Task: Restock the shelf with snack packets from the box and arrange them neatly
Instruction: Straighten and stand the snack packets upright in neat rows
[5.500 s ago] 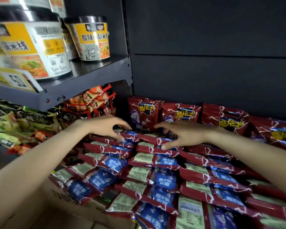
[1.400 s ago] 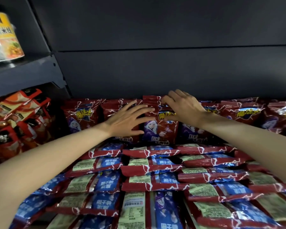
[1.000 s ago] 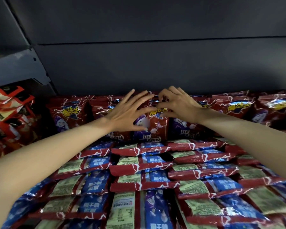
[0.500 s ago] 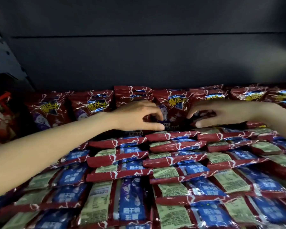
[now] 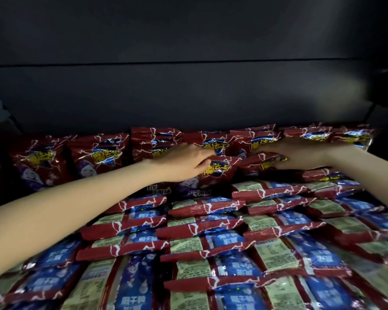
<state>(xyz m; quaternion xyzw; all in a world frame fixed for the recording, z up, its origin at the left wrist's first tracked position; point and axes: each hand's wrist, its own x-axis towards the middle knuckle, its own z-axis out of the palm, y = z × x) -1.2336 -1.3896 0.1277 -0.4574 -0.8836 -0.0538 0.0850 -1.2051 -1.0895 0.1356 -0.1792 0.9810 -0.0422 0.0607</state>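
Reaching to the far row, the left hand (image 5: 184,163) curls its fingers over the top edge of an upright glossy red snack packet with yellow lettering (image 5: 215,173), gripping it. Just right of it, the right hand (image 5: 298,154) grasps a second, tilted red foil packet (image 5: 259,162) from above. Both packets stand before the dark grey back panel (image 5: 188,95). Nearer, overlapping rows of flat red-and-blue packets (image 5: 202,233) lie beneath both forearms.
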